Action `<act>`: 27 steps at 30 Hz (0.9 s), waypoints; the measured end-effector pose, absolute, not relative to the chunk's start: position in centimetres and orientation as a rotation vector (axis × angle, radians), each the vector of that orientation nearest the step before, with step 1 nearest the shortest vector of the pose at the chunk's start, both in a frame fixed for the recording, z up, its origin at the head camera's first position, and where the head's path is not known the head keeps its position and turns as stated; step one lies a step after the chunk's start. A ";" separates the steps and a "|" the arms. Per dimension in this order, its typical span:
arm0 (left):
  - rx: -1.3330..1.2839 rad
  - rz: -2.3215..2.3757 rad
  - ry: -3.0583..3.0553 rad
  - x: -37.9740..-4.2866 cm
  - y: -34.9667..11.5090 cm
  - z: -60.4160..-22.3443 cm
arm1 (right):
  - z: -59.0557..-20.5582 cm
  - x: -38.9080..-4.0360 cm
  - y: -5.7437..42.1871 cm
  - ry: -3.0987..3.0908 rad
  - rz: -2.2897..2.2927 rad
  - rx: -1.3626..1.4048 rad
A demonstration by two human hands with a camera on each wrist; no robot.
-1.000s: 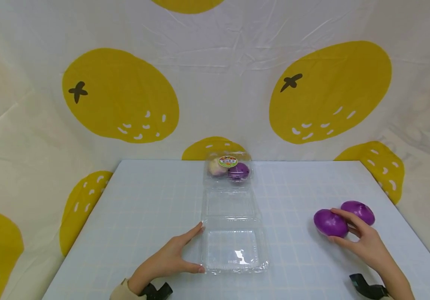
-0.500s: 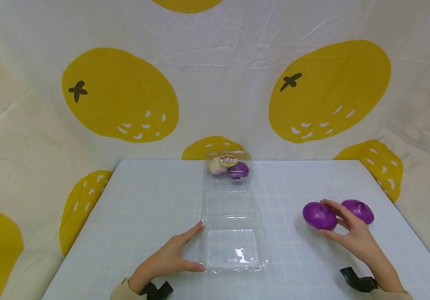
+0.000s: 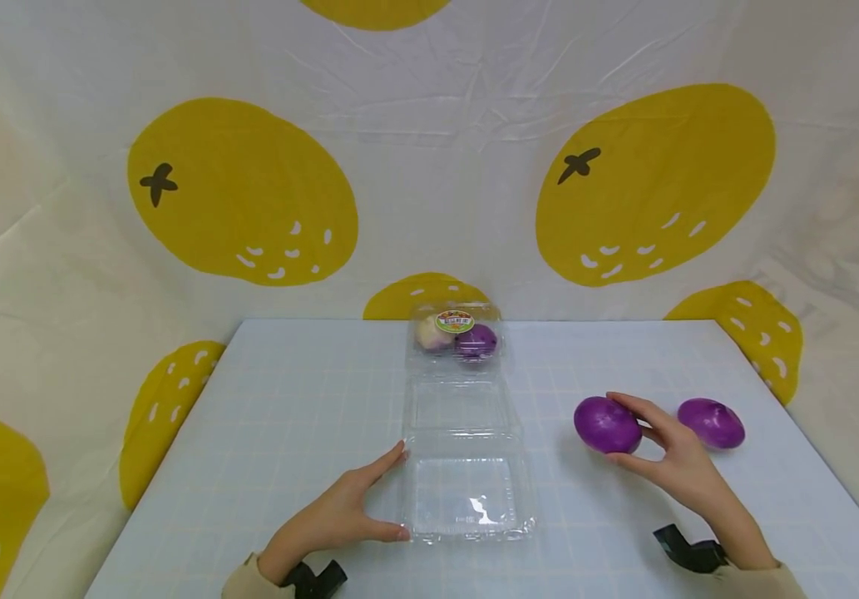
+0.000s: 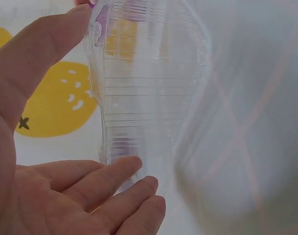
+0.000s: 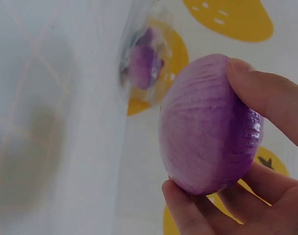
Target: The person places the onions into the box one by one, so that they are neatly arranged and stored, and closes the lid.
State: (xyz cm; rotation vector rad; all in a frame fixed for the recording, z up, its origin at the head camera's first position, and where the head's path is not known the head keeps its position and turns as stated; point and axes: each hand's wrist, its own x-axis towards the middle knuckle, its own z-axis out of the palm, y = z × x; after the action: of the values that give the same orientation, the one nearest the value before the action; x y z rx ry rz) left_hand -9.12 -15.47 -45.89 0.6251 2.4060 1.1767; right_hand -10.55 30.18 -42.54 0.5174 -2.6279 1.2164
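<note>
My right hand grips a purple onion between thumb and fingers, held a little above the table. In the right wrist view, the onion shows a paler, streaked side. A second purple onion lies on the table to the right, behind that hand. A clear plastic clamshell box lies unfolded in the middle, its lid toward the back. My left hand touches the box's left side with spread, fairly straight thumb and fingers. Those fingers rest along the clear wall in the left wrist view.
At the back edge of the table stands a closed clear box with an oval label, holding a purple onion and a pale, rounded thing. A white cloth with yellow fruit prints hangs behind.
My right hand has carried the gripped onion left, away from the second onion, toward the unfolded box. The left hand stays in place at the box's side.
</note>
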 end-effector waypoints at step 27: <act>0.653 1.218 2.391 -9.3 -15.6 -45.8 | -41.3 -11.4 21.9 -2.569 1.470 0.732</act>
State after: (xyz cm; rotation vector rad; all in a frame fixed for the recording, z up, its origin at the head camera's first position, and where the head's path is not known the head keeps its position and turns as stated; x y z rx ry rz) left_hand -9.26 -15.59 -45.81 0.6529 2.3909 1.2183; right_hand -11.41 21.88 -41.26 0.7315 -2.5693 1.4698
